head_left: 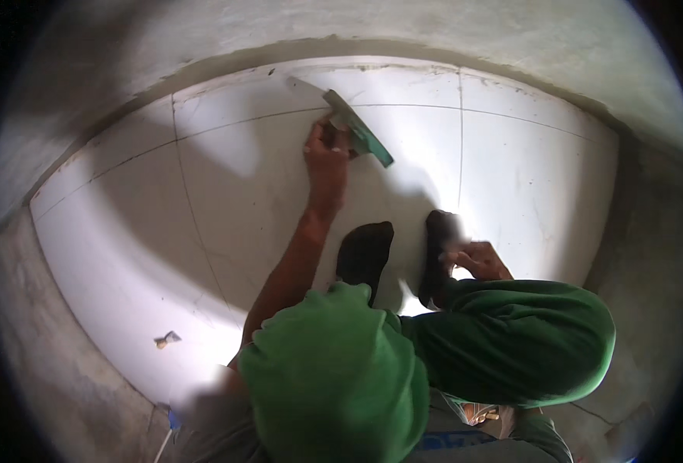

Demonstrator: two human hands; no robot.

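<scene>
My left hand [328, 166] is stretched out over the white tiled floor [256, 177], its fingers closed round a long, narrow green float [365, 133]. The float's length slants down to the right, and I cannot tell whether its edge touches the tiles. My right hand [480, 261] is beside my right foot [437, 251], in front of the green trouser leg. Its fingers are curled, and a bright, blurred patch next to them hides what they hold, if anything. A dark covering is on my left foot [365, 251] too.
A small putty knife [168, 339] lies on the tiles at the left. Thin joints run between the large tiles. Grey plastered walls [334, 27] rise at the far side and around the left. At the right, a rough grey surface [654, 231] borders the tiles. Strong shadows cross the floor.
</scene>
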